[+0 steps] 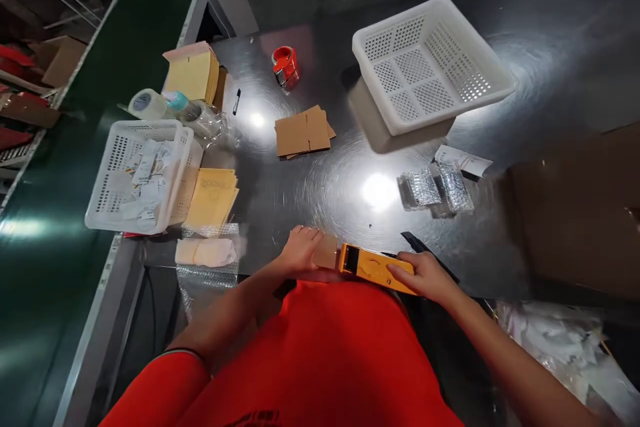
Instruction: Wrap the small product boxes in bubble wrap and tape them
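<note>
At the near edge of the shiny metal table (300,200), my left hand (299,252) holds a small brown cardboard piece (325,251). My right hand (423,273) grips a yellow hand-held device (373,267) with a dark window at its left end, which touches the cardboard piece. Both hands sit just in front of my red shirt. A black strip (415,241) lies on the table just behind my right hand.
A stack of flat cardboard pieces (303,132), a red tape dispenser (285,67), an empty white basket (430,63), a white basket of paper slips (137,173), yellow envelopes (213,197), bubble-wrap packets (435,188), a tape roll (145,103), a black pen (237,101), a green conveyor (45,227) at left.
</note>
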`<state>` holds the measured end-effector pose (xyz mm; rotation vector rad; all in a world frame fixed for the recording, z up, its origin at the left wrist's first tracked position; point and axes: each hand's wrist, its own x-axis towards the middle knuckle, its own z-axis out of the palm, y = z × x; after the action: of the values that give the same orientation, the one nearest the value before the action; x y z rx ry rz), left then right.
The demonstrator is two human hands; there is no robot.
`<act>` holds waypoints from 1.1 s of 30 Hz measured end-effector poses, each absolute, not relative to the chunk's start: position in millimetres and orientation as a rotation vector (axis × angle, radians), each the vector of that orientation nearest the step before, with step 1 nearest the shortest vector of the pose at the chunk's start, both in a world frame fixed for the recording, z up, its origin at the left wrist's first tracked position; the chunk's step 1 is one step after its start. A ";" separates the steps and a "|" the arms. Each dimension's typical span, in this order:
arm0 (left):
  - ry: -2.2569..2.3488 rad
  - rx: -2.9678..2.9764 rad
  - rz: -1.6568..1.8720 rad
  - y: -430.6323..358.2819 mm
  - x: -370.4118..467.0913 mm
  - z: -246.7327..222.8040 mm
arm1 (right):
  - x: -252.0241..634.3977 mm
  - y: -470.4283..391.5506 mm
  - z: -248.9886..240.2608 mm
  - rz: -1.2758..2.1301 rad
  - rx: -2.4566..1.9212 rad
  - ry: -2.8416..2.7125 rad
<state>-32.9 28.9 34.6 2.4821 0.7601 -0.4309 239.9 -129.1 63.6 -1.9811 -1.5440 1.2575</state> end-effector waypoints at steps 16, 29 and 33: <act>0.766 2.751 -0.591 14.4 -19.4 29.0 | 239.4 -127.7 13.2 1.341 -1.829 -1.482; 0.756 2.724 -0.570 17.7 -25.4 24.0 | 264.5 -170.5 12.7 1.347 -1.833 -1.417; 0.728 2.758 -0.497 20.4 -29.5 19.7 | 257.8 -180.7 15.8 1.265 -1.912 -1.418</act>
<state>-29.5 20.4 19.7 2.7582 0.7283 -0.4975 257.8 -180.7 15.8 -1.9125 -1.4180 1.2646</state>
